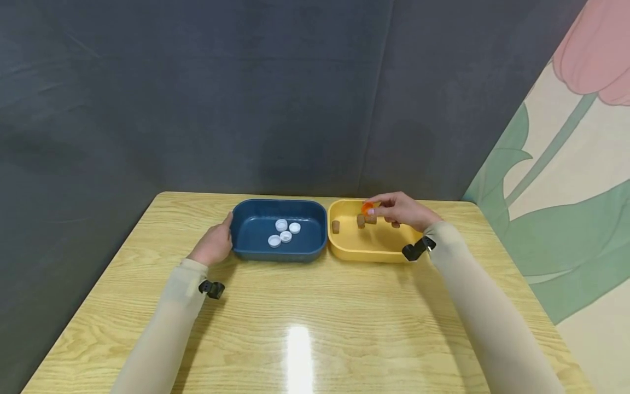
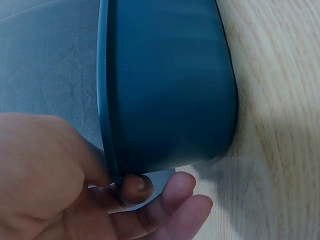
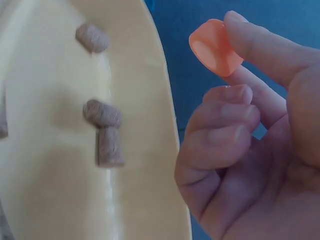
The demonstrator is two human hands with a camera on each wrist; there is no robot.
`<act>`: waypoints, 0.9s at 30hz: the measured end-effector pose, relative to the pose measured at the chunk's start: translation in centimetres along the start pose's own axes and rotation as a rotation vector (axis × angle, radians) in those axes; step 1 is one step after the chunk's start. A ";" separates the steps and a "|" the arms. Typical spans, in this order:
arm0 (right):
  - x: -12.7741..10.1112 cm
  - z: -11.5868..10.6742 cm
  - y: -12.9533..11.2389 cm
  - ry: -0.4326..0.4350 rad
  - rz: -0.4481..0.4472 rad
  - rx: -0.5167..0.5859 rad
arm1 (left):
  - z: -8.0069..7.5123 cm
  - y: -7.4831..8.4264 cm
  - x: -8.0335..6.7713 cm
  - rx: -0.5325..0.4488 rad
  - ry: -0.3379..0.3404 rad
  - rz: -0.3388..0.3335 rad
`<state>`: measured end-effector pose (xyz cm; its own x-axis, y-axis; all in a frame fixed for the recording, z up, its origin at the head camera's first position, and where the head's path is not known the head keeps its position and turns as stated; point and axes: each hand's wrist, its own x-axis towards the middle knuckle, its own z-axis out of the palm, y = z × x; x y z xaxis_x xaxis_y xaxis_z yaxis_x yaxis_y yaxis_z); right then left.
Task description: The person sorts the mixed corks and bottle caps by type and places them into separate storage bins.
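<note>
On the wooden table [image 1: 305, 306] two shallow trays stand side by side and touching: a blue tray [image 1: 256, 249] holding four white caps [image 1: 284, 233], and a yellow tray [image 1: 366, 253] holding several brown corks [image 1: 336, 226]. The left hand [image 1: 215, 244] clasps the outer end of the blue tray, thumb hooked over the rim and fingers curled under the wall, as the left wrist view shows; that grip looks meant to steady the tray so it does not slide on the smooth tabletop. The right hand [image 1: 404, 210] hovers over the far part of the yellow tray and pinches a small orange cap [image 1: 367, 207] between the thumb and the forefinger, with the other fingers curled loosely beside it. In the right wrist view the orange cap [image 3: 215, 47] is held by its edge, its hollow side showing, clear of the corks [image 3: 106, 131] below and raised above the yellow rim, with blue behind it. Holding it at the fingertips keeps it free of the tray walls and easy to let go. So the cap is in the right hand's grip, in the air above the yellow tray near the side that meets the blue one, and well apart from the left hand, which sits at the blue tray's opposite end. The two hands are wide apart, each closed on its own thing.
</note>
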<state>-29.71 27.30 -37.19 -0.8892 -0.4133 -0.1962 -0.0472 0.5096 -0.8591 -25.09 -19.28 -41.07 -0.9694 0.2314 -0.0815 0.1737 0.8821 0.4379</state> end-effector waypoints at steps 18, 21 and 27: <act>2.5 -0.3 1.6 -0.155 0.162 0.000 | -0.1 -0.1 0.1 -0.007 -0.006 -0.005; 2.6 -0.3 1.6 -0.163 0.166 -0.001 | -0.1 0.0 0.1 -0.003 -0.002 0.001; 2.7 -0.4 1.7 -0.176 0.168 0.024 | 0.2 -0.1 0.3 -0.003 0.010 0.013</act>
<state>-32.41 27.36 -39.02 -0.7905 -0.4508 -0.4146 0.1073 0.5645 -0.8184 -25.35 -19.25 -41.31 -0.9688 0.2386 -0.0666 0.1859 0.8779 0.4413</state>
